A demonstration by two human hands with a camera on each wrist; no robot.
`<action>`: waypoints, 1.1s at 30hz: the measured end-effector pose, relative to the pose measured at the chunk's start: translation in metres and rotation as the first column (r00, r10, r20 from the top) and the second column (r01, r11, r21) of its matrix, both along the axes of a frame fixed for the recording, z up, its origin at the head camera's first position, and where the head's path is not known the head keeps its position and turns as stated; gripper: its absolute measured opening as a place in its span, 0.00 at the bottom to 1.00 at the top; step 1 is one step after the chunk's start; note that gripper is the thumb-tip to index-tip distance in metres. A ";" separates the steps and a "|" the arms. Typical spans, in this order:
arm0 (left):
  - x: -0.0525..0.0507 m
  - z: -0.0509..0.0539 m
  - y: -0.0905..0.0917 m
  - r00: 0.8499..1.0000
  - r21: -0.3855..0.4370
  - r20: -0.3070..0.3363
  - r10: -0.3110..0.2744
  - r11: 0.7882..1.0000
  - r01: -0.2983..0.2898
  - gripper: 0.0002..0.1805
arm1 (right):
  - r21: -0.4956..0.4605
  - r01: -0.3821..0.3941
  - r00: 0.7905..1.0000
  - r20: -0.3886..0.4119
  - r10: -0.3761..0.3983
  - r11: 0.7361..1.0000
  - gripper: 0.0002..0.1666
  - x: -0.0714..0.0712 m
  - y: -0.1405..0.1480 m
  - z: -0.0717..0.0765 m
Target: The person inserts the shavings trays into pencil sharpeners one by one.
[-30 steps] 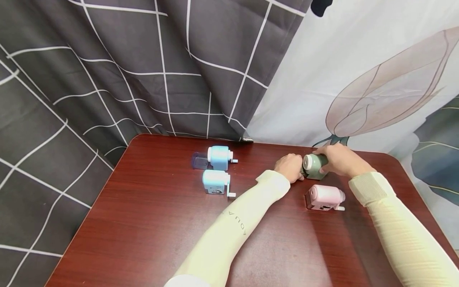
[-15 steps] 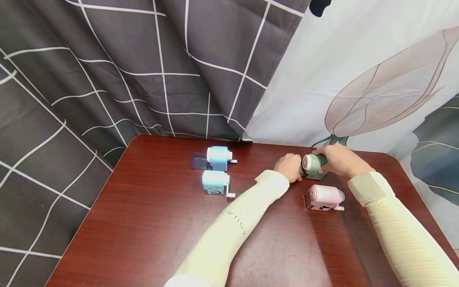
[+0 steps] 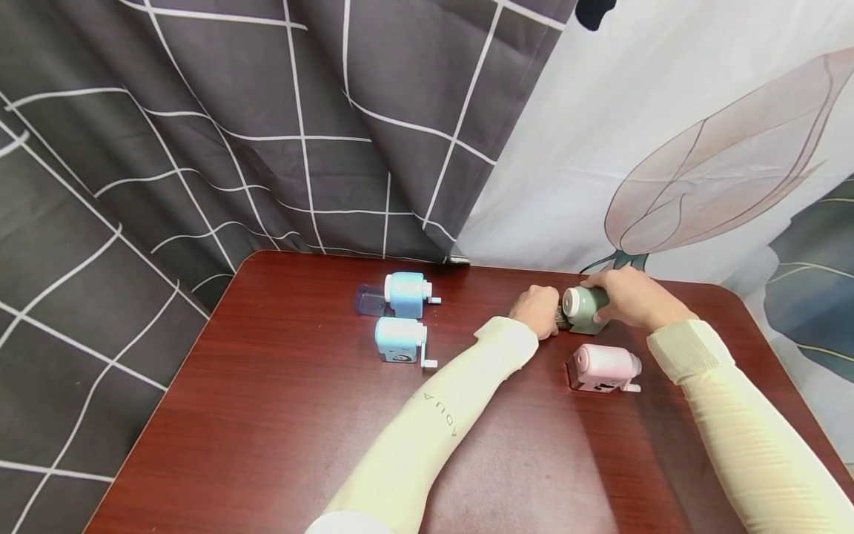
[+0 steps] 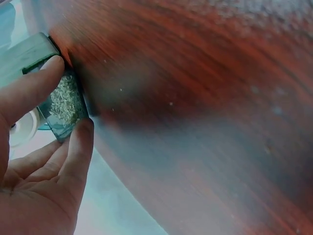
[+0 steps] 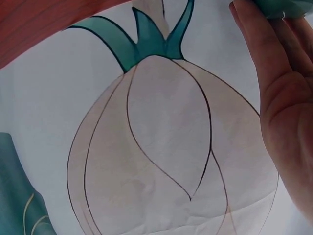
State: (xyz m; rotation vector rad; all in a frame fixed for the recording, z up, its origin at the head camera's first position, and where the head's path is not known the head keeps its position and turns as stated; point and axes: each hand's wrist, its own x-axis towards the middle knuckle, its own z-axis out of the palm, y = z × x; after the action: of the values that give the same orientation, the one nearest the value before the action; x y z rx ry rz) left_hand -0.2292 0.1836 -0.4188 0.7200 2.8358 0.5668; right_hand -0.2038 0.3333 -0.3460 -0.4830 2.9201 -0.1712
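Gripping a glossy green pencil sharpener with a white ring (image 3: pixel 587 311), the right hand (image 3: pixel 632 298) is, in the head view, near the far right corner of the dark red wood-grain bench (image 3: pixel 287 415); the left hand (image 3: pixel 536 313) is at the ring side, its fingertips mostly hidden.

The left wrist view shows that hand's fingers pinching a clear, box-shaped shavings drawer (image 4: pixel 67 102); whether it is partly seated in the body is hard to tell. Both parts look like light, stiff, probably slippery plastic; opposite sides suit a hold, kept level lest shavings spill.

In the right wrist view, hand and sharpener are cut off, hiding the grip.
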 end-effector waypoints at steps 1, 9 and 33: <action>0.000 0.000 0.000 1.000 0.002 0.007 0.005 1.000 -0.005 0.10 | 0.001 0.001 1.000 0.002 -0.001 1.000 0.34 0.000 0.000 0.000; -0.002 -0.003 0.002 0.997 0.019 0.036 0.070 0.997 -0.071 0.15 | 0.003 0.008 1.000 0.014 -0.008 1.000 0.34 -0.001 0.000 0.000; 0.002 -0.005 0.009 0.996 0.041 0.045 0.082 0.996 -0.084 0.23 | -0.007 -0.015 1.000 -0.011 0.014 1.000 0.33 0.001 0.001 -0.001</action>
State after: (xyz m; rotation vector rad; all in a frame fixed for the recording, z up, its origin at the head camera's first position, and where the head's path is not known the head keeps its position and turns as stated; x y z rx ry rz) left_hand -0.2271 0.1930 -0.4239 0.5909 2.8320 0.6501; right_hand -0.2030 0.3348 -0.3472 -0.5076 2.9268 -0.1770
